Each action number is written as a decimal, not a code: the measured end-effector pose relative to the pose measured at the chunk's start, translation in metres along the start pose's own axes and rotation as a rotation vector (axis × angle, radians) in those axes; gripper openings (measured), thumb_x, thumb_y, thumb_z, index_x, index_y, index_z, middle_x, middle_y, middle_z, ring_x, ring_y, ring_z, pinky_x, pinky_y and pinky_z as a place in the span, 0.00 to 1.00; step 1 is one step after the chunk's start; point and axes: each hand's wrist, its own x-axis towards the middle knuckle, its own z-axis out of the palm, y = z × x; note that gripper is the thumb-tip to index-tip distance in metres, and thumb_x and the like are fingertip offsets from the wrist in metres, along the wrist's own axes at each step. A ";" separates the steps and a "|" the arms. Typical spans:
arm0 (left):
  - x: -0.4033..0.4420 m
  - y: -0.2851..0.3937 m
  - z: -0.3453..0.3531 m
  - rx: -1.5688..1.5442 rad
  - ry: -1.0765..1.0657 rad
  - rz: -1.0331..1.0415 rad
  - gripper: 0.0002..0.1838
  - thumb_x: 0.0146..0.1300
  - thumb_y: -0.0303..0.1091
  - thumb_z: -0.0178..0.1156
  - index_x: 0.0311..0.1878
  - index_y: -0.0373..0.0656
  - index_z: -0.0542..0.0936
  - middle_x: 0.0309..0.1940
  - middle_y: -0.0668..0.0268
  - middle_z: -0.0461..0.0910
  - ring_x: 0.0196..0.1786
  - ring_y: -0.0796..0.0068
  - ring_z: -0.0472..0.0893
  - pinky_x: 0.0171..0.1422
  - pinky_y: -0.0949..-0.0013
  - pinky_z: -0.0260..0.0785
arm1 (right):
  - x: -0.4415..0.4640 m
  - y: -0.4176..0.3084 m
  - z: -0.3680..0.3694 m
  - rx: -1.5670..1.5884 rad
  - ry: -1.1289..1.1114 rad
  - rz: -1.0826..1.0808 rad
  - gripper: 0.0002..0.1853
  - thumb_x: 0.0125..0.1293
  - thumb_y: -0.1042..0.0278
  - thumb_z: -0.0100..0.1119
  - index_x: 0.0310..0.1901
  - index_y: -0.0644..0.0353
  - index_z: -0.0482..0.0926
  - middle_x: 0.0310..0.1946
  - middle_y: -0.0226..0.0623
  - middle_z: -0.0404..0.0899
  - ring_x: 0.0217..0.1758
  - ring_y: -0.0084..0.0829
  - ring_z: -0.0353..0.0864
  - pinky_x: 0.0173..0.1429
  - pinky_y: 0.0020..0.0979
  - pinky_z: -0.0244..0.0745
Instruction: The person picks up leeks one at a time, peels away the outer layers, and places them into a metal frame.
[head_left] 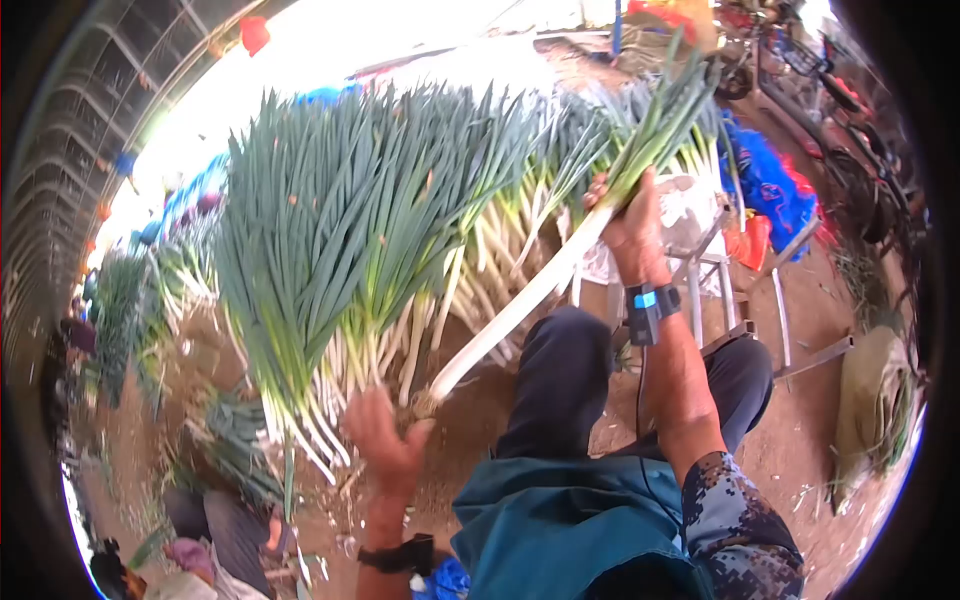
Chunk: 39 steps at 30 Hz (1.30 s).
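Note:
A long leek (530,300) with a thick white stalk slants across the view, its root end low near the middle and its green leaves at the upper right. My right hand (632,220) is wrapped round it where the white turns to green. Close to the root end, on its left side, is my left hand (385,435), thumb apart from the fingers and nothing visible in it. A large pile of leeks (340,220) stands behind both hands, green leaves up and white stalks toward me.
Metal stool frames (710,270) stand at the right, near blue netting (765,175). Further right are a sack (870,400) and bicycles (830,120). Another person's legs (225,530) show at the lower left, beside more leeks (235,440) on the dirt ground.

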 end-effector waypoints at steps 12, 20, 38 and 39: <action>0.054 0.062 0.090 -1.290 -0.386 -0.612 0.21 0.79 0.45 0.47 0.54 0.36 0.80 0.21 0.72 0.71 0.22 0.86 0.66 0.26 0.79 0.57 | -0.093 0.058 0.036 -0.751 -0.350 -0.034 0.20 0.80 0.52 0.47 0.51 0.64 0.76 0.37 0.39 0.83 0.41 0.26 0.85 0.42 0.30 0.81; 0.032 0.053 0.079 -2.012 -0.551 -0.683 0.28 0.79 0.55 0.43 0.60 0.37 0.74 0.19 0.70 0.66 0.18 0.81 0.60 0.23 0.73 0.53 | -0.100 0.045 0.045 -1.363 -0.614 -0.358 0.10 0.70 0.64 0.58 0.34 0.63 0.79 0.26 0.37 0.80 0.26 0.33 0.81 0.31 0.34 0.76; 0.027 0.035 0.053 -1.742 -0.592 -0.740 0.25 0.81 0.48 0.43 0.60 0.34 0.74 0.17 0.71 0.63 0.16 0.81 0.60 0.20 0.73 0.53 | -0.073 0.103 0.014 -0.403 -0.073 0.288 0.24 0.76 0.47 0.50 0.52 0.66 0.71 0.41 0.45 0.80 0.42 0.38 0.83 0.50 0.43 0.82; 0.022 0.036 0.053 -1.747 -0.605 -0.735 0.24 0.81 0.47 0.44 0.60 0.34 0.74 0.17 0.71 0.63 0.16 0.82 0.60 0.20 0.73 0.53 | -0.061 0.105 0.013 -0.167 -0.015 0.333 0.22 0.78 0.50 0.47 0.52 0.66 0.70 0.40 0.46 0.80 0.41 0.40 0.83 0.50 0.44 0.82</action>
